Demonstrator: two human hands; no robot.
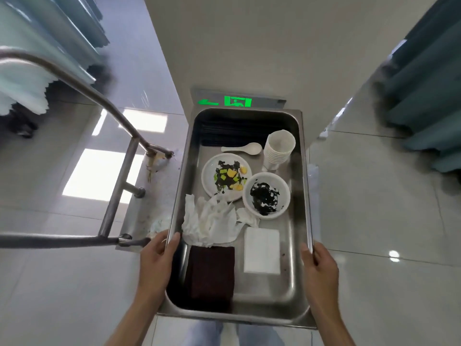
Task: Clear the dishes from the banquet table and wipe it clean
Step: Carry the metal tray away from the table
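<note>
I carry a deep steel tray (298,290) in front of me. My left hand (156,255) grips its left rim and my right hand (318,264) grips its right rim. Inside lie a white plate (212,171) with dark and yellow food scraps, a white bowl (282,186) smeared with black sauce, a white spoon (245,148), a stack of white paper cups (279,151), crumpled tissues (212,221), a folded white napkin stack (262,250) and a dark brown cloth (212,275). Black chopsticks (232,133) lie at the tray's far end.
A steel cart (117,196) with a tubular handle stands to my left. A white pillar (249,46) with a green exit sign (237,101) is straight ahead. Teal-draped tables (429,96) flank the glossy tiled floor on both sides.
</note>
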